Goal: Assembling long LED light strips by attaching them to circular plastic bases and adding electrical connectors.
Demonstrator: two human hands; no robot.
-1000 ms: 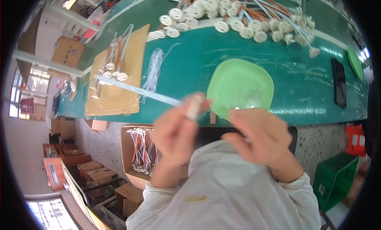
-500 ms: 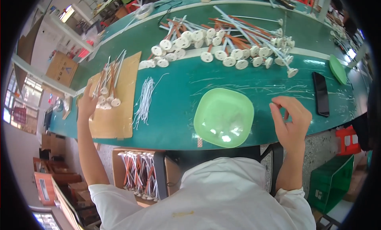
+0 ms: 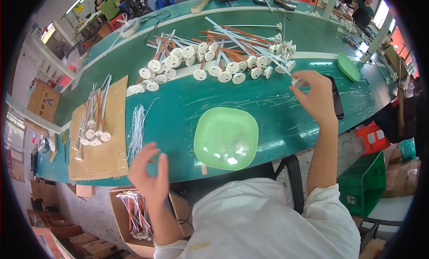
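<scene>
My right hand pinches the white round end of a long rod between thumb and fingertips. That rod still lies across the right side of a heap of white and brown rods with white disc ends. Fingers spread and holding nothing, my left hand hovers by the table's front edge, just below a bundle of thin white strings. Between my hands lies a light green square plate. Further left, several more disc-ended rods rest on a flat piece of cardboard.
A black phone lies partly behind my right hand, near a second green plate. Below the table's edge stand a cardboard box of rods and a green crate. Other people sit at the far benches.
My left hand has left the rods on the cardboard and come toward me. My right hand has moved up to the heap and taken hold of a rod's disc end. The view has shifted.
</scene>
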